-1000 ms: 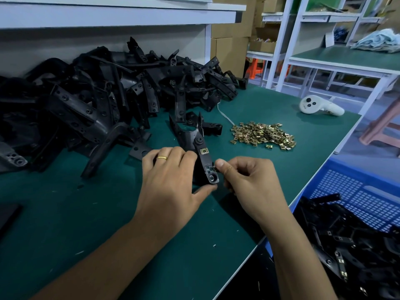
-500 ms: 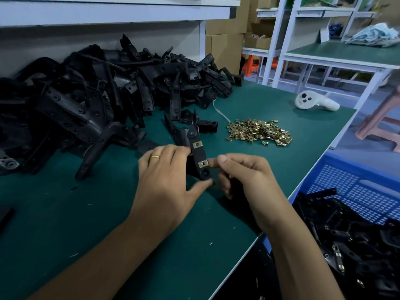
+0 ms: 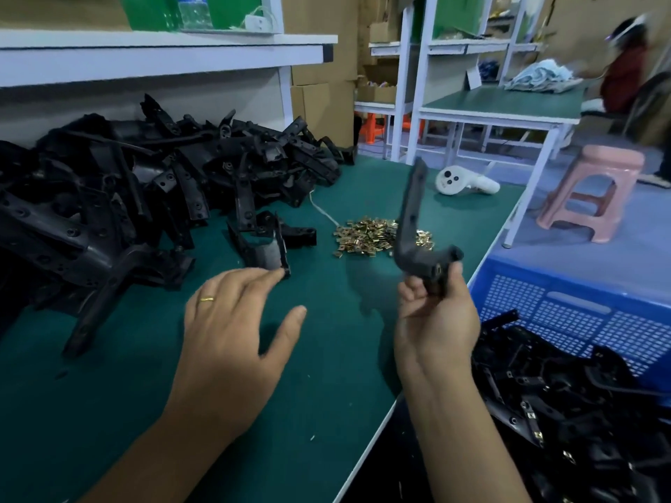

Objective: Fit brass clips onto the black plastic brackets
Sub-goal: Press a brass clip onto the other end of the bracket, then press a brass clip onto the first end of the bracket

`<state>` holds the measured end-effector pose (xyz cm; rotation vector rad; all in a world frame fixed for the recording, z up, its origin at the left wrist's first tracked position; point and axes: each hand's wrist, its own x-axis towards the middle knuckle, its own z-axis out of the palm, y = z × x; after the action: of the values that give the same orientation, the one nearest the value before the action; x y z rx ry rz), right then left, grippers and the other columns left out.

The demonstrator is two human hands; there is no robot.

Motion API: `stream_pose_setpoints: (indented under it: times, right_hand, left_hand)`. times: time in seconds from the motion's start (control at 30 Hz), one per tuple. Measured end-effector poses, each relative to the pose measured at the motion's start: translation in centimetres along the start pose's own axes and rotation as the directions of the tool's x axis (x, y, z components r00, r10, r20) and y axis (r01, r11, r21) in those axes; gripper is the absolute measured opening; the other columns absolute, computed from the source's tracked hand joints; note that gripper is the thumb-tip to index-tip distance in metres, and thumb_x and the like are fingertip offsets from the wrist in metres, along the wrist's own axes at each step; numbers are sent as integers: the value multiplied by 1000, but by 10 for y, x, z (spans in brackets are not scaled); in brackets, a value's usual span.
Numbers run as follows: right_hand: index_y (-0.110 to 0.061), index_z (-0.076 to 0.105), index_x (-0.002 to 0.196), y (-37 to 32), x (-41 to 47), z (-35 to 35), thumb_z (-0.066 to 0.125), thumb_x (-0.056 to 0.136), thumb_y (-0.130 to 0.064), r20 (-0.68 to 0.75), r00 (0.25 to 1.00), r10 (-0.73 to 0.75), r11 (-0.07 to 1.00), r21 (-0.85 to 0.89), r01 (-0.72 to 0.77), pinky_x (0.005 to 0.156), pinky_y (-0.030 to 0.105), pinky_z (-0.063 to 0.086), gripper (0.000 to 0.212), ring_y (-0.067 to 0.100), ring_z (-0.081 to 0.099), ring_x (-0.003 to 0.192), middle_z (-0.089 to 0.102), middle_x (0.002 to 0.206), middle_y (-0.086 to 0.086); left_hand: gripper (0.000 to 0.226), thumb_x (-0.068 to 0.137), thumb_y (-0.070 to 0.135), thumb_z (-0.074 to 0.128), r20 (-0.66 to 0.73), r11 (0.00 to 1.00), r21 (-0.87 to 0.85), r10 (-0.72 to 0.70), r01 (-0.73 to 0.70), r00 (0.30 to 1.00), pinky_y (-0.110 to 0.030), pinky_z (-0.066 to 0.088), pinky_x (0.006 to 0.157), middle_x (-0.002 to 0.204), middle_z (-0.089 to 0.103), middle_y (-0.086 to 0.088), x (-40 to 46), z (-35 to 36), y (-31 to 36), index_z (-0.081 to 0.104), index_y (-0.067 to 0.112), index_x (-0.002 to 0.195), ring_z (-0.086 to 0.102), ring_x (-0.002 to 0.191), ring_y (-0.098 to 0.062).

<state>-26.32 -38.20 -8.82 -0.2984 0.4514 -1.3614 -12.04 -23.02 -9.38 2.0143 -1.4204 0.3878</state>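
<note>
Right hand (image 3: pixel 435 314) grips a bracket (image 3: pixel 412 226); left hand (image 3: pixel 232 328) hovers open.

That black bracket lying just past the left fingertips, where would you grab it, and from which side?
Probably by its near end, coming from above and from the person's side. The bracket lies on the green mat with that end pointing at the left hand, whose straight fingers already reach its tip. Its far end sits against the pile of brackets, so that side looks crowded.
</note>
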Motion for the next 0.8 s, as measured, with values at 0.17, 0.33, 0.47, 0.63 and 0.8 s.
stream_pose_setpoints:
  times: [0.17, 0.33, 0.47, 0.63, 0.8]
  right_hand:
    - [0, 63, 106, 13, 0, 0, 41, 108, -5, -95, 995, -19, 996, -88, 11, 53, 25, 54, 22, 14, 63, 55, 59, 78, 7]
    - [0, 60, 99, 13, 0, 2, 39, 99, 13, -49, 999, -17, 989, -149, 10, 47, 24, 48, 24, 14, 57, 51, 56, 70, 7]
    - [0, 61, 99, 14, 0, 2, 40, 96, 13, -18, 1000, -4, 967, -253, -1, 47, 25, 47, 24, 15, 56, 50, 57, 65, 5]
    - [-7, 62, 94, 18, 2, 1, 43, 94, 8, 46, 998, -43, 841, -537, 61, 52, 28, 49, 24, 14, 57, 53, 59, 56, -6]
    - [-25, 66, 90, 22, -3, 0, 52, 94, -10, 226, 970, -94, 460, -854, 244, 74, 50, 54, 21, 28, 63, 76, 66, 81, -1]
  left_hand:
    - [49, 99, 52, 42, 13, 999, 3, -54, 54, 998, -44, 29, 115, 125, 60, 11, 0, -2, 1, 66, 21, 128, 47, 128, -15]
    - [44, 98, 49, 44, 6, 990, 5, -140, 140, 990, -45, 30, 113, 123, 61, 10, 1, 0, -3, 68, 22, 123, 46, 127, -17]
    - [46, 96, 49, 44, 17, 984, 0, -177, 177, 984, -45, 34, 110, 122, 61, 8, 2, 2, -7, 68, 21, 123, 46, 126, -18]
    - [43, 100, 46, 46, 40, 976, -54, -211, 213, 977, -40, 35, 110, 126, 55, 9, 3, 5, -12, 64, 20, 130, 42, 128, -17]
    - [63, 96, 58, 46, 224, 965, -8, -253, 262, 941, -45, 27, 121, 158, 31, 7, 18, 17, -21, 31, 46, 156, 26, 146, -21]
